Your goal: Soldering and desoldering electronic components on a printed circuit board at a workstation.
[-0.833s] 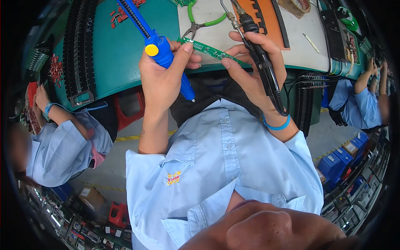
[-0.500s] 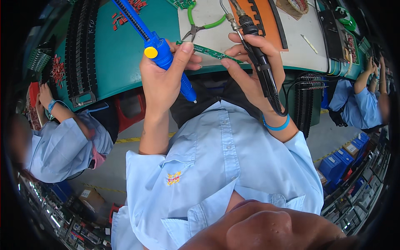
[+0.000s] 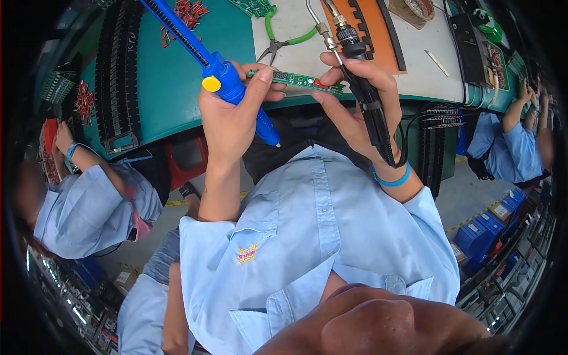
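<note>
My left hand (image 3: 226, 121) is closed around a blue desoldering pump (image 3: 232, 87) with a yellow button. Its thumb and fingers also pinch the left end of a narrow green circuit board (image 3: 300, 81). On the board's visible face are a small dark digit display (image 3: 280, 76) and, toward the right end, a red part (image 3: 320, 84). My right hand (image 3: 374, 127) grips a black soldering iron (image 3: 371, 100) with a thin metal tube fixed alongside. Its thumb and fingertips are at the board's right end, next to the red part.
Green-handled pliers (image 3: 290, 41) lie on the white mat (image 3: 355, 77) beyond the board. An orange board (image 3: 378, 35) is behind the iron. Red parts (image 3: 184, 16) are scattered at far left beside a black slotted rack (image 3: 115, 71). Co-workers (image 3: 97, 201) sit on both sides.
The board has turned so its face with the display and red part shows. My right hand and the iron have shifted slightly left. Another person has appeared at lower left.
</note>
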The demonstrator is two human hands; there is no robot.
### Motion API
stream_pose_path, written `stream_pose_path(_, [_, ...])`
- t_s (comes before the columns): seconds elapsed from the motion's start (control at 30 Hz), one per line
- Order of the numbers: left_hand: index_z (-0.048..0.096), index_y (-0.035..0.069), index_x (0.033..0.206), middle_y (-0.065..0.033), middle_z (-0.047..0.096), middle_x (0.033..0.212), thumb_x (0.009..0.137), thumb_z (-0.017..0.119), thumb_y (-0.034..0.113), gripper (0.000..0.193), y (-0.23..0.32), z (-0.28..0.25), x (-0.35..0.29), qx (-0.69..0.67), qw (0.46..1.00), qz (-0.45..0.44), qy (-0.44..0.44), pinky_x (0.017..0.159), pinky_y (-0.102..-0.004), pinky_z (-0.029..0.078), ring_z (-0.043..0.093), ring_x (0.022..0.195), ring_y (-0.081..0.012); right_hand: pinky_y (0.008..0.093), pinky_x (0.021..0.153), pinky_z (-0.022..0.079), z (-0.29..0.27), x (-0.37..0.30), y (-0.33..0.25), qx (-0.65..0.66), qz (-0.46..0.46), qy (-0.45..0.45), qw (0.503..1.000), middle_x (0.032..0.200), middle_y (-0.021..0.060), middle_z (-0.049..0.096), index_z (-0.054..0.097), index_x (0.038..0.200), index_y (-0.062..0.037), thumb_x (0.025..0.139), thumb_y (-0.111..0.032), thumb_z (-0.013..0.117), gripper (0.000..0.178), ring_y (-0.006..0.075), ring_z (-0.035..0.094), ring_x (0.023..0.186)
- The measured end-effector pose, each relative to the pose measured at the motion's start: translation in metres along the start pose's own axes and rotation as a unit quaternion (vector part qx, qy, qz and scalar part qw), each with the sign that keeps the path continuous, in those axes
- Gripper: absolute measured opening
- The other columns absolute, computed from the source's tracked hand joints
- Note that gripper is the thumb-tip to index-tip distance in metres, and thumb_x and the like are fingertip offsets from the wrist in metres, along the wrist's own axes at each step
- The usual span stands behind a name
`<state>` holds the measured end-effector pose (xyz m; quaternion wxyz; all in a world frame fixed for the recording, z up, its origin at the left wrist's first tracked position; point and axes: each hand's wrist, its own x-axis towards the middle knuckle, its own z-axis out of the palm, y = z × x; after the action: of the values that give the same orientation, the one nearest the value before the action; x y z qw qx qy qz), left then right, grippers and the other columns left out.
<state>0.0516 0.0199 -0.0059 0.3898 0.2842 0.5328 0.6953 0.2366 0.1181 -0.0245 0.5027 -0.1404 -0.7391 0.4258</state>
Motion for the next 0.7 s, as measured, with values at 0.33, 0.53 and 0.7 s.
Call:
stream_pose_path(0.33, [0.055,0.001,0.102,-0.0214,0.074,0.109,0.100,0.074,0.001,0.018,0.0008,-0.0001,-0.0031,-0.008,1.000,0.010,-0.006,0.073,-0.0348,0.067,0.079,0.086,-0.0251,0.0354,0.096,0.060,0.0010,-0.0005,-0.0016,0.008,0.001,0.004,1.000,0.104,0.0150,0.074,0.059,0.135,0.0003,0.088,0.013,0.078,0.052,0.0292,0.076,0.117])
stream_pose_path(0.53, [0.054,0.001,0.103,-0.0214,0.074,0.110,0.100,0.073,-0.001,0.019,0.0021,0.0003,-0.0041,-0.002,1.000,0.023,-0.012,0.073,-0.0344,0.067,0.079,0.088,-0.0243,0.0342,0.094,0.061,0.0025,0.0004,-0.0011,-0.002,-0.005,0.008,1.000,0.107,0.0159,0.075,0.059,0.135,0.0002,0.088,0.014,0.077,0.052,0.0261,0.077,0.110])
stream_pose_path(0.7, [0.054,0.001,0.103,-0.0215,0.074,0.109,0.100,0.072,-0.001,0.019,0.0047,0.0010,-0.0067,0.003,1.000,0.025,-0.011,0.073,-0.0349,0.067,0.079,0.088,-0.0244,0.0325,0.091,0.061,0.0007,0.0009,0.0003,-0.022,-0.012,0.003,1.000,0.114,0.0184,0.076,0.059,0.135,0.0003,0.087,0.014,0.077,0.053,0.0212,0.078,0.100])
